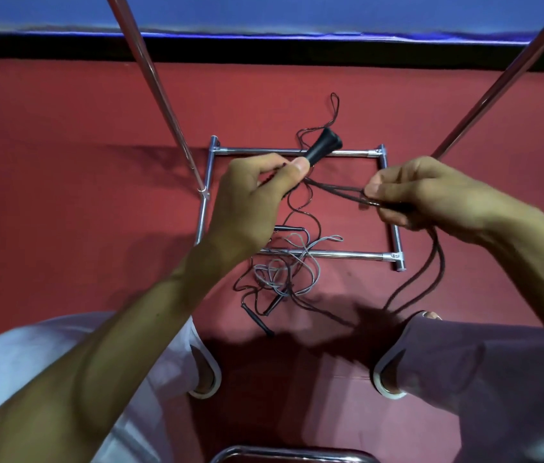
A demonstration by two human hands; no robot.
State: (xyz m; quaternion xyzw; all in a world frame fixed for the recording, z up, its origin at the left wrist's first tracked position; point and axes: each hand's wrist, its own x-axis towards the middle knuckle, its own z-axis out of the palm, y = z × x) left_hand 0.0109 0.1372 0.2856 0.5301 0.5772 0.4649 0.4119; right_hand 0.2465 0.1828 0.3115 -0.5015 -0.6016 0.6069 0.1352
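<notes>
Beyond left grip [257, 195], black handle [325, 147] juts; cord [334, 188] runs to right grip [410, 195].

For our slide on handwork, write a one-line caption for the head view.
Left hand holds a black cone while the right hand pinches a dark cord above a chrome frame.

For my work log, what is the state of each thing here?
Left grip: pinches the black cone-shaped plastic handle, held raised.
Right grip: pinches the dark brown cord.
dark brown cord: stretched between both grips.
Thin grey cord: tangled on the red floor.
Chrome tube frame: lying flat, untouched.
</notes>
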